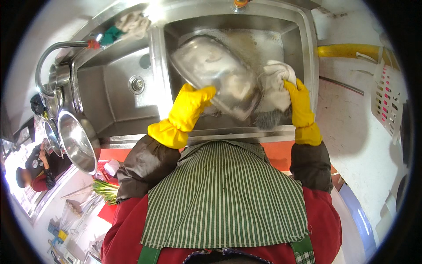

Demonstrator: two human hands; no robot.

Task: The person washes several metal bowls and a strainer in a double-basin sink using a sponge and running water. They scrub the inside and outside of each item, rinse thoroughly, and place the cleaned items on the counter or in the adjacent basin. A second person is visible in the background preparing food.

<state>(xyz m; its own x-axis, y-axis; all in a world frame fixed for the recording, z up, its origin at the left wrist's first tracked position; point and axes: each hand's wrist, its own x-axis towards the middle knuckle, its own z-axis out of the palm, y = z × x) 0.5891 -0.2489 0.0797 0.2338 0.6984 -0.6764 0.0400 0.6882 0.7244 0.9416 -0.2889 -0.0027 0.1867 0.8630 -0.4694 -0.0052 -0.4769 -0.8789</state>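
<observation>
My left hand [190, 107], in a yellow rubber glove, grips the near left rim of a rectangular stainless steel pan [214, 62], which is tilted over the right sink basin [290, 43]. Motion blurs the pan a little. My right hand [300, 102], gloved the same way, holds a pale cloth [277, 85] at the pan's right end. A grey scouring pad or brush [268, 120] hangs just below the cloth, partly blurred. Foamy, brownish water lies in the basin beneath the pan.
To the left is a second basin [112, 85] with a drain and a curved faucet [54, 44]. Steel bowls [79, 142] stand beyond it. Cloths [132, 24] lie on the back ledge. A white perforated basket [387, 99] hangs at right. Another person [39, 168] is at far left.
</observation>
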